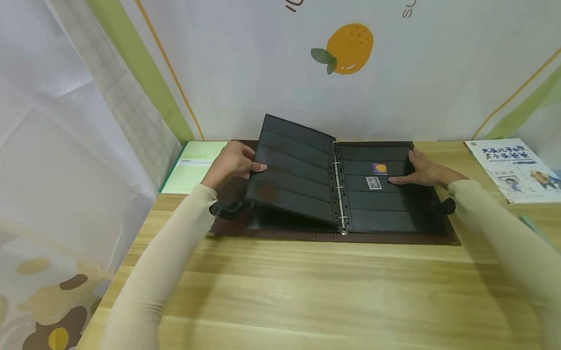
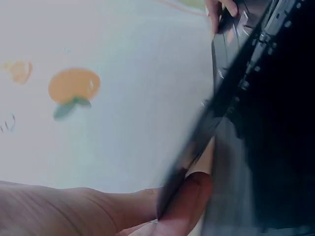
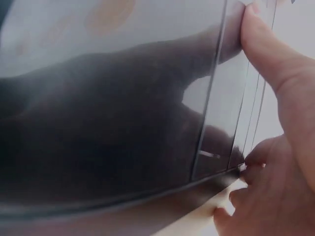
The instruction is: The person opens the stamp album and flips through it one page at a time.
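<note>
1. My left hand (image 1: 231, 164) pinches the outer edge of a black page (image 1: 291, 169), lifted and tilted over the binder's (image 1: 333, 237) left half.
2. My right hand (image 1: 424, 171) lies flat, fingers straight, pressing the right-hand page (image 1: 383, 202).
3. Two stamps (image 1: 376, 176) sit in that page's sleeves, near the rings (image 1: 339, 193).
4. I judge the page turn about half done; the leaf has yet to settle.
5. The binder lies open on the table (image 1: 312, 297); a notepad (image 1: 192, 168) to its left, a book (image 1: 521, 169) right.
</note>
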`<state>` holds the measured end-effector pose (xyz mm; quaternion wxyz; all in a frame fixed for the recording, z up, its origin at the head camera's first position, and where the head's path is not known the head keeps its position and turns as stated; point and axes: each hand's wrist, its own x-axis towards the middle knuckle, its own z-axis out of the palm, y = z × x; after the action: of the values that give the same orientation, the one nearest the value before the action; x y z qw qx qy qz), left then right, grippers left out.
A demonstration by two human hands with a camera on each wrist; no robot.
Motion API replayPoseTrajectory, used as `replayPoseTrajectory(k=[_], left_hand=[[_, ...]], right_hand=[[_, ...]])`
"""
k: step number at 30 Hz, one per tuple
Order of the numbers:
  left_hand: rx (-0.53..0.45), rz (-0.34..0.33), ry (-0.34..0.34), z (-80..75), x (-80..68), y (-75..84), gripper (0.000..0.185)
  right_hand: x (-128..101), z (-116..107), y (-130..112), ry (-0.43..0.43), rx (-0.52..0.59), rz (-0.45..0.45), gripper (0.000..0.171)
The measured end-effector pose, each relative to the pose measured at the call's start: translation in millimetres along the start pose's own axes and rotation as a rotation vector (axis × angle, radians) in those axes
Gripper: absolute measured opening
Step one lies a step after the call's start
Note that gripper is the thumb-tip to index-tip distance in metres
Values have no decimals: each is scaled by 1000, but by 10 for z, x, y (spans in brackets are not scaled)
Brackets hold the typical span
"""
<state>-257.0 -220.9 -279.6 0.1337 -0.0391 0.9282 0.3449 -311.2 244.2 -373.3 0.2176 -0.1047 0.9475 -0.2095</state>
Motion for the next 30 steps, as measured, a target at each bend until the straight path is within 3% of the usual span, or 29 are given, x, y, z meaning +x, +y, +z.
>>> replayPoseTrajectory(k=[5, 9, 13, 17, 21, 24, 26, 30], left_hand=[[-48, -42, -19, 182, 58, -346, 67], [-42, 0, -7, 326, 71, -509, 70], [49, 69, 38, 423, 81, -552, 68], [220, 104, 75, 505, 75, -523, 69], [455, 126, 146, 637, 89, -348, 55], [581, 192, 152, 773, 73, -179, 55], [628, 255, 92, 859, 42, -66, 66], [633, 326, -104, 1009, -21, 120, 83]], right_hand=[[-16, -13, -25, 71, -41, 26, 125], [-10, -26, -66, 111, -78, 32, 120], [-1, -26, -69, 123, -69, 25, 111], [18, -3, -56, 184, -34, -21, 94], [-8, -9, -9, 254, -14, -47, 85], [-24, 16, -14, 308, -10, -76, 85], [-19, 39, -45, 349, -15, -95, 87], [-33, 67, -124, 392, -50, -25, 111]])
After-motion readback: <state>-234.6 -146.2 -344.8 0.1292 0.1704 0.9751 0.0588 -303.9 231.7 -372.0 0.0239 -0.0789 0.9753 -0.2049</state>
